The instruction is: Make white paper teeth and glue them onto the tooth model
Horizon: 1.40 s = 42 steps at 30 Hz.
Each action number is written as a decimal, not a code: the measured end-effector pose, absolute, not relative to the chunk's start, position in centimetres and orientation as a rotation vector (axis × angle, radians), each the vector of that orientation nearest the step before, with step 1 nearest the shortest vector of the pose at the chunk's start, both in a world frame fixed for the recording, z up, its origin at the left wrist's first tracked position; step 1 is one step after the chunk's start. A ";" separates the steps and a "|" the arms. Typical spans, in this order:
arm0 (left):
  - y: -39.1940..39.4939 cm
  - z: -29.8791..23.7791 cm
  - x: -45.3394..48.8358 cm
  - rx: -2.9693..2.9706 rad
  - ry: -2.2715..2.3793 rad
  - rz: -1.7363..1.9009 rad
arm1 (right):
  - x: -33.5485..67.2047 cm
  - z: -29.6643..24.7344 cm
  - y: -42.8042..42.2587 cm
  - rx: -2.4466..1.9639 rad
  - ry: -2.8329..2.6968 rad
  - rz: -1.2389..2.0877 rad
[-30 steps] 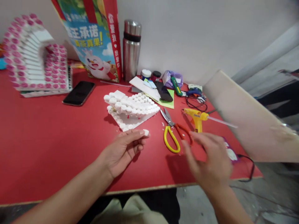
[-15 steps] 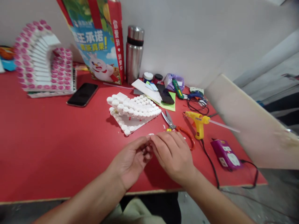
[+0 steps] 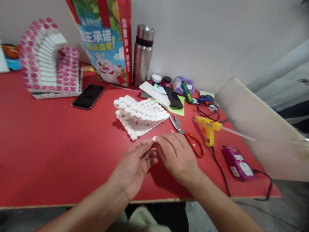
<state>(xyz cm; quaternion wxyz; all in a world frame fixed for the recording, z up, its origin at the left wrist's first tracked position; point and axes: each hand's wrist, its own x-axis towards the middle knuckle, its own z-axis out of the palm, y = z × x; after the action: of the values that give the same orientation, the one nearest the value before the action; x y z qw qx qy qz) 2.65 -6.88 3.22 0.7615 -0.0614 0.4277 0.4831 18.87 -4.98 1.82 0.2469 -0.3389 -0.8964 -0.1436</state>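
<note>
Between the fingertips of both hands is a small white piece (image 3: 154, 138), mostly covered, perhaps a strip or roll like those on the model. My left hand (image 3: 134, 167) pinches it from the left with thumb and finger, the other fingers curled. My right hand (image 3: 177, 158) closes on it from the right, its fingers bent over. Just beyond the hands stands a white model (image 3: 142, 112), a tilted, curved shape covered in small round white rolls on a flat white base. Scissors with orange handles (image 3: 188, 135) lie to the right of it, close to my right hand.
A yellow glue gun (image 3: 209, 127) with a clear stick and a purple power box (image 3: 238, 162) are at right, cables trailing. Behind stand a steel flask (image 3: 143, 58), a printed bag (image 3: 106, 45) and a pink-and-white model (image 3: 48, 61). A phone (image 3: 88, 96) lies left of centre.
The camera view has shifted slightly, so the table things sit a little further right. Both hands stay together, and more of the white piece shows at the fingertips.
</note>
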 end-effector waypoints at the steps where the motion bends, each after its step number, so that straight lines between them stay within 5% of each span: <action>1: -6.9 3.3 2.5 -0.135 0.927 1.052 | 18.8 1.7 -4.8 -0.917 -2.436 -0.381; 10: -7.0 3.4 1.0 -0.034 0.937 1.015 | 17.7 1.4 -2.7 -0.928 -2.284 -0.279; 18: -5.9 3.1 -3.6 0.467 1.245 1.294 | 16.7 1.1 -0.3 -1.525 -1.831 0.949; 28: -3.2 0.6 -5.4 1.266 1.466 1.362 | 15.8 1.6 -2.3 -1.398 -2.004 0.709; 42: -2.6 0.3 -6.0 1.349 1.441 1.376 | 14.6 0.5 -2.9 -1.347 -2.300 0.534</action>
<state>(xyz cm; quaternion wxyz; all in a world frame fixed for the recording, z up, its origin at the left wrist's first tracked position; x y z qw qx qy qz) -5.99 -2.59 0.34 0.3596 0.5231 0.5589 0.5335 14.58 -2.92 0.47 0.2099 -0.4845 -0.8273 0.1920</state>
